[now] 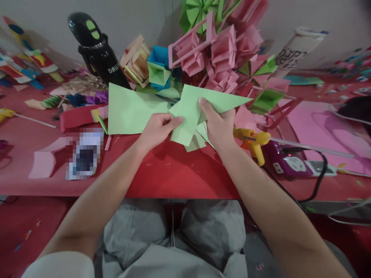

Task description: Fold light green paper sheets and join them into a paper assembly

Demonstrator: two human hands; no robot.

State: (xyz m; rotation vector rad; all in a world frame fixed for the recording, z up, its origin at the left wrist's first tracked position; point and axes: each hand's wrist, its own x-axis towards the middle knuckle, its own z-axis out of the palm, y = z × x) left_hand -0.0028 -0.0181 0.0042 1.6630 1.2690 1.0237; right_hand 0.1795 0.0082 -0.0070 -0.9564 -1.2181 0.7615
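Pinched the green paper between thumb and fingers in both grips, with the left hand at its left edge and the right hand near its middle. Held it over the red desk, just right of a sheet and left of the glue gun. Had pink boxes behind and a bottle farther left.

Near view from the head, forward and down over lap and red table.
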